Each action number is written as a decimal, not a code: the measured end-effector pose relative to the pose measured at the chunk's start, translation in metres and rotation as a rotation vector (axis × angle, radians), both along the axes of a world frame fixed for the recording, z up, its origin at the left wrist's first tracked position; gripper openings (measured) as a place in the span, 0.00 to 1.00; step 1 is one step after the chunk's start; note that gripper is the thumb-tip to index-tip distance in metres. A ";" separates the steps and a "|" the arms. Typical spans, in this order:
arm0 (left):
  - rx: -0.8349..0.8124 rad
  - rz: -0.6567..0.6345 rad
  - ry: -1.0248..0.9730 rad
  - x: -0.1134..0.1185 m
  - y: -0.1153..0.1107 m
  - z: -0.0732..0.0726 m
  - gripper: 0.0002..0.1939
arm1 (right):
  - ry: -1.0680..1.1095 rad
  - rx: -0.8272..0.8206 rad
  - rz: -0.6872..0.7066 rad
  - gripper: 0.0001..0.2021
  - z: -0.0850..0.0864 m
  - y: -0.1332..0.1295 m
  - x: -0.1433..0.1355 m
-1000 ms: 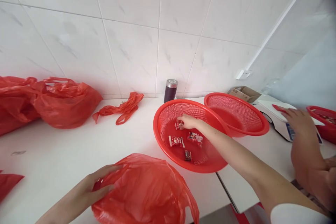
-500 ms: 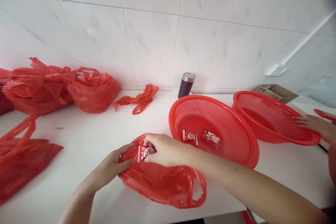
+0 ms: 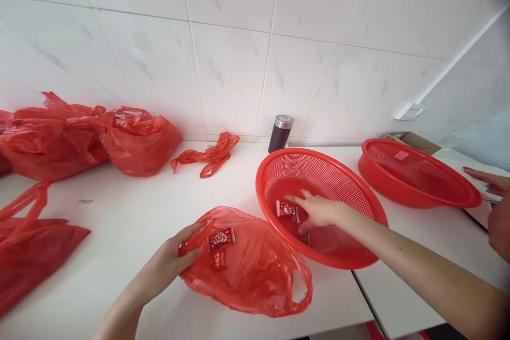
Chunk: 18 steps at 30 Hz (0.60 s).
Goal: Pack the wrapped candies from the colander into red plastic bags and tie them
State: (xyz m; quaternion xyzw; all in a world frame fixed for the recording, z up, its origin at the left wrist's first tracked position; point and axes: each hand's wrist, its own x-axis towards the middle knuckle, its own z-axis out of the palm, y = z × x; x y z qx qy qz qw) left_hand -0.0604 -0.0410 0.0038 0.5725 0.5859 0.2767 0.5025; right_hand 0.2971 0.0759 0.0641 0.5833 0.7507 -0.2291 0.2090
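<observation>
My left hand grips the left rim of a red plastic bag, which lies with its mouth spread on the table. Inside the bag are a red-and-white snack packet and a smaller red packet with yellow print. My right hand reaches into a red perforated basket, fingers apart and nothing held. Just by its fingertips lies a red-and-white snack packet. Another packet is partly covered by the thumb.
Several filled red bags stand at the back left. A flattened red bag lies in front. Along the wall are a crumpled red bag and a dark tumbler. Right are a second red basket, a cardboard box and another person's hand.
My right hand has let go of a snack packet in the bag and moved right into the basket. My left hand stays on the bag's rim. The other person's hand has left the second basket.
</observation>
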 end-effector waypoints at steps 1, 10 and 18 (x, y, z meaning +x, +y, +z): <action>-0.006 0.004 0.007 0.000 0.000 -0.002 0.31 | 0.034 -0.004 0.033 0.51 -0.007 -0.001 0.005; -0.011 0.010 0.050 -0.005 0.004 -0.017 0.32 | 0.184 0.167 0.060 0.24 -0.016 0.014 0.030; 0.006 0.071 0.070 -0.003 0.003 -0.019 0.33 | 0.183 0.219 -0.060 0.24 -0.010 0.025 0.046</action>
